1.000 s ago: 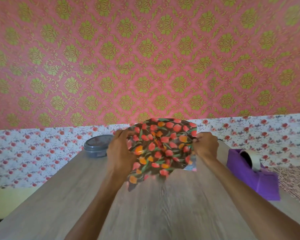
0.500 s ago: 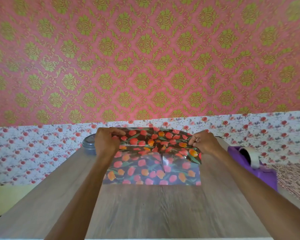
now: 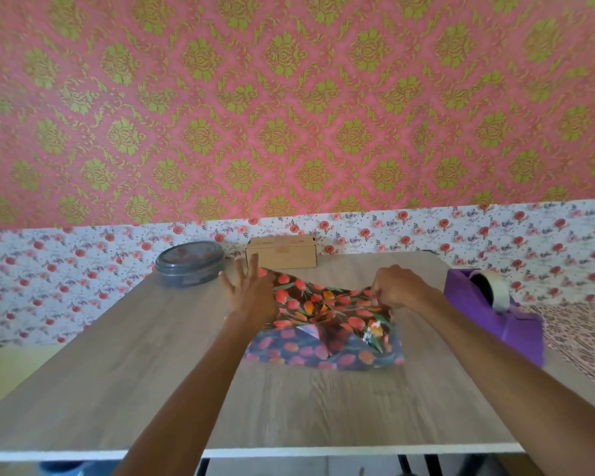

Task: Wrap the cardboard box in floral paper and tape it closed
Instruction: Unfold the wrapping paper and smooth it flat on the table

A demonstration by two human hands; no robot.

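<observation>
Half a second on, my left hand (image 3: 251,298) had let go and spread open over the floral paper (image 3: 327,321), right hand (image 3: 397,290) pinching its crumpled edge; still unfolding, cardboard box (image 3: 281,253) bare behind on the counter (image 3: 145,372), so flattening the paper came next, I judged.

Right hand (image 3: 397,286) pinches the floral paper (image 3: 327,348), left hand (image 3: 251,293) spread at its edge, cardboard box (image 3: 282,253) behind.
</observation>
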